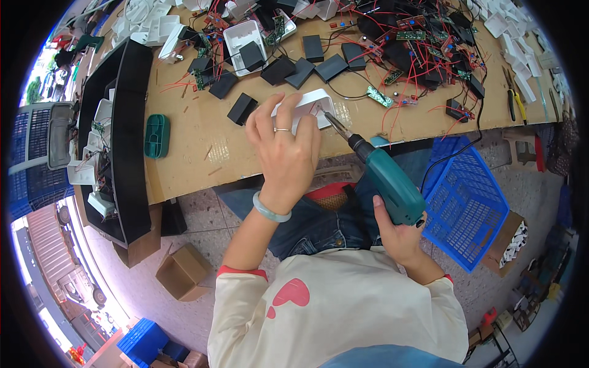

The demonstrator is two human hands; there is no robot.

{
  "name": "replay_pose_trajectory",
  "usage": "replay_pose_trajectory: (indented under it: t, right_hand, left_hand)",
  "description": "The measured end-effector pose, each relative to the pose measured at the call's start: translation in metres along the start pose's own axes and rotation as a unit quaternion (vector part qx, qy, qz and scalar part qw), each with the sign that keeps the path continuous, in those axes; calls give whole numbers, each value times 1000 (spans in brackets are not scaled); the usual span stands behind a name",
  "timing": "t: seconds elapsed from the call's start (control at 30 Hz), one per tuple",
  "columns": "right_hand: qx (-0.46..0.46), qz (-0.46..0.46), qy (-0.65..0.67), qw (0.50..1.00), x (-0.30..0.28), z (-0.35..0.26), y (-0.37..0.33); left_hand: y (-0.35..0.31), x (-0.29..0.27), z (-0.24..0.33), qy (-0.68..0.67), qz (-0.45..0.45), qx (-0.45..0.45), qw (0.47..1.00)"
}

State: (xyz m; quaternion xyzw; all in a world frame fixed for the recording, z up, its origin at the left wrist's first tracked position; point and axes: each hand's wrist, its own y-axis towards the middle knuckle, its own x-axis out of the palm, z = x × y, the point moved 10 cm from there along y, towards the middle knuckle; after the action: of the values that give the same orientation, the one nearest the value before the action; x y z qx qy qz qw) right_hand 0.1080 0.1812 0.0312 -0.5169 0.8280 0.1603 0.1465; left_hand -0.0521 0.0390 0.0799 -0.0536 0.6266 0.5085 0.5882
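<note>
1. Left hand [287, 147]: ringed, bangle at wrist; fingers bent around a white case [327, 99], gripping it at the worktop's near edge.
2. Right hand [397, 236]: wrapped around the rear end of a green electric screwdriver [392, 184], its bit reaching into the case.
3. Black block [243, 109]: on the worktop [202, 153], just beside the left hand; more beyond.
4. Circuit board [380, 97]: green and white, among red wires, beyond the screwdriver.
5. Green compartment tray [157, 136]: left, beside a long black bin [136, 141].
6. Blue basket [469, 205]: right, below worktop level.
</note>
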Motion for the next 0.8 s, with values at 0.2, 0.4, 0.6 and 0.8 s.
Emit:
replay_pose_trajectory:
  t: [0.2, 0.4, 0.6, 0.8]
  right_hand:
    - [3, -3, 9, 1000, 5, 5, 1]
    - [16, -3, 9, 1000, 6, 4, 3]
    - [19, 3, 10, 1000, 6, 4, 4]
    - [-13, -17, -16, 1000, 6, -8, 8]
  left_hand:
    - [3, 2, -1, 9, -13, -10, 1000]
    - [9, 1, 0, 14, -29, -21, 999]
    - [10, 2, 1, 18, -23, -23, 999]
    - [10, 3, 1, 16, -25, -26, 999]
